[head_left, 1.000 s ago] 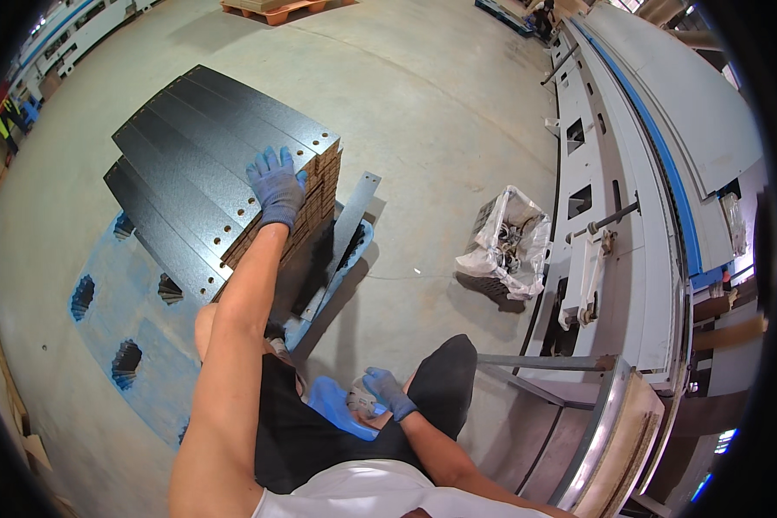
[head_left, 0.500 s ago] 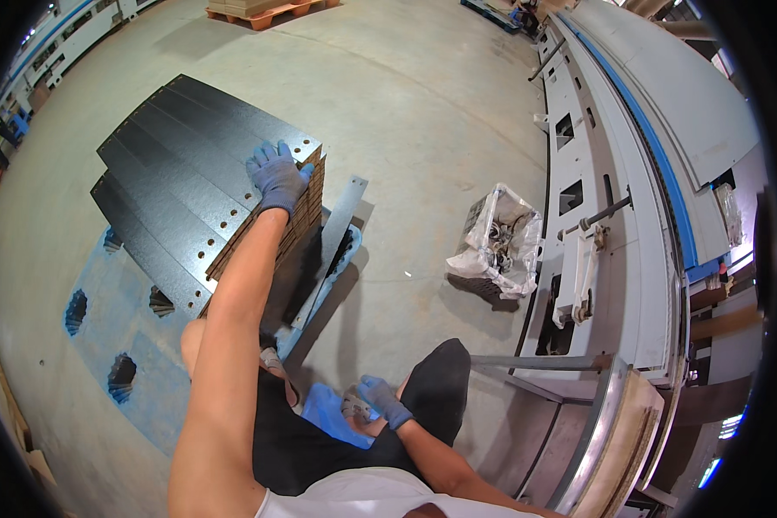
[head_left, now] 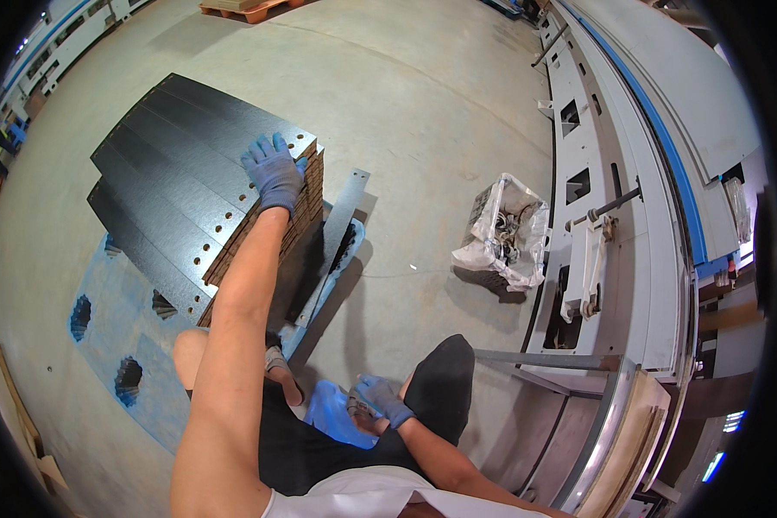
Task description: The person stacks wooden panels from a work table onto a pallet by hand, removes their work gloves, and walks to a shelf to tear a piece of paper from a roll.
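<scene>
From the head view, the left hand [head_left: 274, 170], gloved, lies flat and open on the top dark perforated metal strip [head_left: 181, 186] of a tall stack [head_left: 272, 229], upper left; nothing looks lifted yet. The right hand [head_left: 380, 399], low centre, curls around something small I cannot make out. Around it are a concrete floor [head_left: 423, 112], a blue pallet [head_left: 121, 345], a bag of scraps [head_left: 505, 229] and a grey machine [head_left: 613, 190] at right.

The concrete floor [head_left: 423, 112] carries a blue pallet [head_left: 125, 332] stacked with dark perforated metal sheets [head_left: 177, 186]; a filled plastic bag [head_left: 505, 233] lies nearby.
</scene>
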### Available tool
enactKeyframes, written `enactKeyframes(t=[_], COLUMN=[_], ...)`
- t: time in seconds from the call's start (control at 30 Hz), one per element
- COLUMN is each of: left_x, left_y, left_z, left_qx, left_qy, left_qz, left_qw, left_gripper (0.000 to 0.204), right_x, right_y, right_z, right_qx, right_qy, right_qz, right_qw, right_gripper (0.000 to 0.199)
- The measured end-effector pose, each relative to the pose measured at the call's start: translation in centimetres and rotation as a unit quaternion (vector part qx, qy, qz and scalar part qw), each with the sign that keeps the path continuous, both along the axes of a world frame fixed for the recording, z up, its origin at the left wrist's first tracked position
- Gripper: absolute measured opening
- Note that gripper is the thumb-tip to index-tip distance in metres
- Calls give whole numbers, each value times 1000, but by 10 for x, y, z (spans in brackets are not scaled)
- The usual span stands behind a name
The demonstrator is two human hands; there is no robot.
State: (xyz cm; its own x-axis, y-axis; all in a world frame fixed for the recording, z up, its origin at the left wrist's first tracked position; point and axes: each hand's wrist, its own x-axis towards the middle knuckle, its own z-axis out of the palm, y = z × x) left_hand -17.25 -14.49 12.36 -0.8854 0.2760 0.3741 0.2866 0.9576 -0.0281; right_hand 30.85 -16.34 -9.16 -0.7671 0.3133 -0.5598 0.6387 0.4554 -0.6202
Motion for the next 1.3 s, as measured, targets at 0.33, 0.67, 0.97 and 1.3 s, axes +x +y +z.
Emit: enactKeyframes(t=[0.33,0.67,0.97,1.3], left_x=[9,7,18,229], left_y=[7,9,-9,-35], left_z=[9,6,7,-24], left_qx=[-34,-41,-22,-93], left_qy=[-32,19,-27,-412], left_qz=[-13,-10,-35,-336], left_qw=[999,999,999,842], left_gripper=[85,81,79,49], right_x=[7,-3,-5,7], right_y=[2,-1,-2,40], right_z=[2,26,54,84], right_qx=[-40,-42,-94,-43], right_qy=[45,63,41,213], right_qz=[-34,-109,-129,-129], right_qw=[998,991,986,968], right_gripper=[29,24,31,32])
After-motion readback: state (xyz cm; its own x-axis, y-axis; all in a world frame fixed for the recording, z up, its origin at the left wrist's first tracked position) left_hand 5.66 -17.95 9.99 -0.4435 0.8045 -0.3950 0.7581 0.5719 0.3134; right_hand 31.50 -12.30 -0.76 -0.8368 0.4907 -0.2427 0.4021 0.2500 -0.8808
